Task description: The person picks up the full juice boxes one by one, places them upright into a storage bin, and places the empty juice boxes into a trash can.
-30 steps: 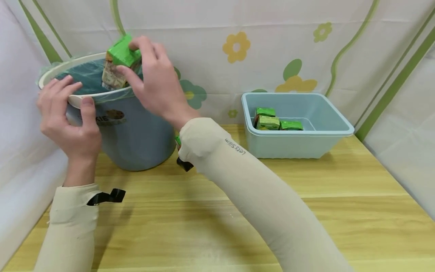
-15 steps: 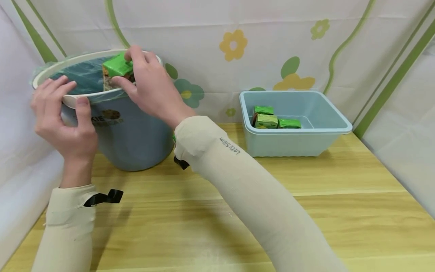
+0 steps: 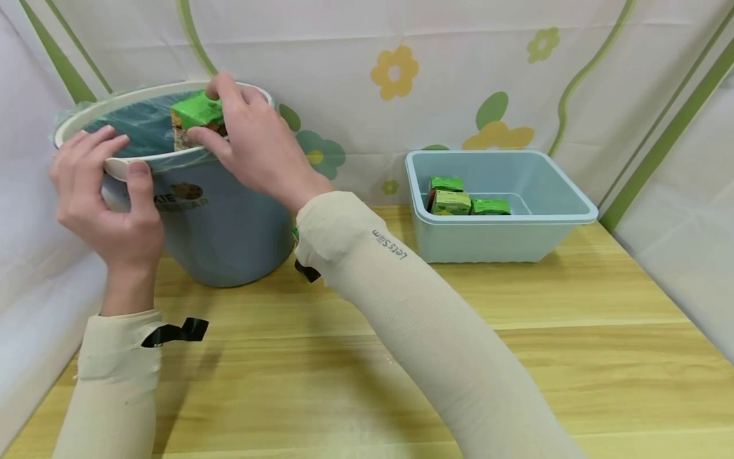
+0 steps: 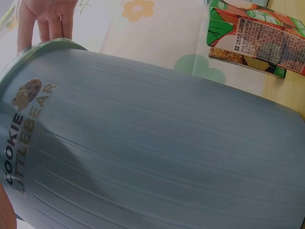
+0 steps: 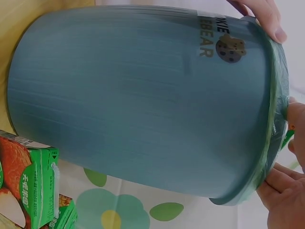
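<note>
My right hand [image 3: 255,143] holds a green-topped drink carton [image 3: 196,109] at the mouth of a blue-grey trash bin [image 3: 229,223]. Thumb on one side and fingers on top, it keeps the carton partly below the near rim; the carton's lower part is hidden. On the bin's left, my left hand [image 3: 109,204] grips the pale handle [image 3: 117,168], thumb outside and fingers over the rim. A thin clear-green liner [image 5: 274,129] covers the bin's edge. Cookie-bear lettering [image 4: 24,138] marks its wall.
A light blue tub [image 3: 482,242] at the back right holds several green cartons [image 3: 452,203]. More red-and-green drink cartons [image 4: 267,36] stand beside the bin, mostly hidden by my right wrist in the head view. A flowered cloth [image 3: 344,70] hangs behind the wooden table [image 3: 258,382].
My right hand has lowered the carton from above the rim into the bin's mouth, then stayed nearly still. The left hand keeps its hold on the bin.
</note>
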Demonstrator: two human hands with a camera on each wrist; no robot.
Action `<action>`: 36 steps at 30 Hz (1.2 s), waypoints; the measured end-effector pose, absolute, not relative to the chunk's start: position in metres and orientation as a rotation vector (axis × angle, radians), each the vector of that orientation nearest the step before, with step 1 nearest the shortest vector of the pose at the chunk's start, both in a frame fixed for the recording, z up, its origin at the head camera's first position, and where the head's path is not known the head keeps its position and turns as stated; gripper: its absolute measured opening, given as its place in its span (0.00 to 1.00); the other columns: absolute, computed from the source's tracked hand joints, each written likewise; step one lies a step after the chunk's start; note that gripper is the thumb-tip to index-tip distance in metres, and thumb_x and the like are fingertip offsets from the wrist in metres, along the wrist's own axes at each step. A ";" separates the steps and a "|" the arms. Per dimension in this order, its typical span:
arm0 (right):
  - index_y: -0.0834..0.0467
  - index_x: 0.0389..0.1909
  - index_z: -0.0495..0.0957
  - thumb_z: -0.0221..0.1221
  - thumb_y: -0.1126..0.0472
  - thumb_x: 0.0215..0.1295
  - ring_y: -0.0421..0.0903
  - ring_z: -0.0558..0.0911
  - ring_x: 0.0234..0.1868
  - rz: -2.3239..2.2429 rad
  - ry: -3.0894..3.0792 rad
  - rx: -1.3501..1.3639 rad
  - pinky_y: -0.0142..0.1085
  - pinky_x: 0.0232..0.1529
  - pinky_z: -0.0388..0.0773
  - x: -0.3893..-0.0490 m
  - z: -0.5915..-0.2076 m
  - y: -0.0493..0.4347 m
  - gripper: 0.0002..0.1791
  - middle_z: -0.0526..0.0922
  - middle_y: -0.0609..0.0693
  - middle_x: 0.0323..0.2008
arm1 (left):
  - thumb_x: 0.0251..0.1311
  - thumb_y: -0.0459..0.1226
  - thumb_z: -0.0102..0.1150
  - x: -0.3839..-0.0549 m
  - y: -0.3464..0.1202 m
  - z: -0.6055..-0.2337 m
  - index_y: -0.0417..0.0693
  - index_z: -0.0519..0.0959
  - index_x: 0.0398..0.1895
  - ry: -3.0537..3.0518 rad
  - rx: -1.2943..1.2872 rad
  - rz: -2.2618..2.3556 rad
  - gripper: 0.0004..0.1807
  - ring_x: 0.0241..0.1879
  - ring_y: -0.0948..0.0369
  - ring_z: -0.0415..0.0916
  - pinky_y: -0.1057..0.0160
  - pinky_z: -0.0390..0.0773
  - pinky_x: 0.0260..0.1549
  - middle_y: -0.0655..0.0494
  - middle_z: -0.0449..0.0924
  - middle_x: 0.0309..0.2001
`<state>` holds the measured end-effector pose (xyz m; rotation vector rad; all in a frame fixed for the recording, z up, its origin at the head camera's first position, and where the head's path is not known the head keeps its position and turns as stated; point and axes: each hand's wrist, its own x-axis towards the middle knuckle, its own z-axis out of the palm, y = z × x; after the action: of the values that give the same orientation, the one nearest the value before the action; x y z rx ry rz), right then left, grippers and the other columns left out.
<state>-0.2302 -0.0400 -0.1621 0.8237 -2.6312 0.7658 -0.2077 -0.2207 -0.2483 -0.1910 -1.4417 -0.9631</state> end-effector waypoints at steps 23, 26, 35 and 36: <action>0.49 0.75 0.65 0.53 0.39 0.80 0.40 0.76 0.68 0.800 -2.597 0.885 0.27 0.66 0.72 -0.230 -0.166 -0.028 0.31 0.72 0.45 0.74 | 0.59 0.55 0.63 -0.205 -0.218 -0.248 0.42 0.92 0.43 -1.441 -0.185 -0.959 0.26 0.62 0.59 0.82 0.60 0.66 0.76 0.55 0.92 0.50; 0.49 0.75 0.67 0.56 0.40 0.79 0.37 0.71 0.75 0.900 -2.537 0.873 0.23 0.72 0.67 -0.229 -0.168 -0.019 0.31 0.72 0.43 0.76 | 0.59 0.55 0.63 -0.205 -0.217 -0.248 0.42 0.92 0.43 -1.442 -0.186 -0.959 0.26 0.62 0.59 0.82 0.60 0.66 0.76 0.55 0.92 0.50; 0.57 0.66 0.75 0.65 0.50 0.76 0.39 0.78 0.69 1.213 -2.228 0.880 0.19 0.67 0.68 -0.235 -0.178 0.018 0.25 0.81 0.49 0.67 | 0.59 0.53 0.62 -0.207 -0.214 -0.247 0.41 0.91 0.42 -1.428 -0.193 -0.974 0.25 0.62 0.58 0.82 0.60 0.66 0.75 0.56 0.92 0.49; 0.57 0.65 0.76 0.65 0.51 0.75 0.39 0.79 0.68 1.245 -2.213 0.868 0.20 0.66 0.70 -0.236 -0.181 0.022 0.24 0.82 0.49 0.66 | 0.59 0.53 0.62 -0.207 -0.214 -0.247 0.41 0.91 0.42 -1.430 -0.193 -0.972 0.25 0.62 0.58 0.82 0.60 0.66 0.75 0.56 0.92 0.50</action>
<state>-0.2357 0.0216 -0.1808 0.8680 -2.2125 1.2454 -0.2068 -0.2139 -0.2468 -0.1931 -1.4298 -0.9718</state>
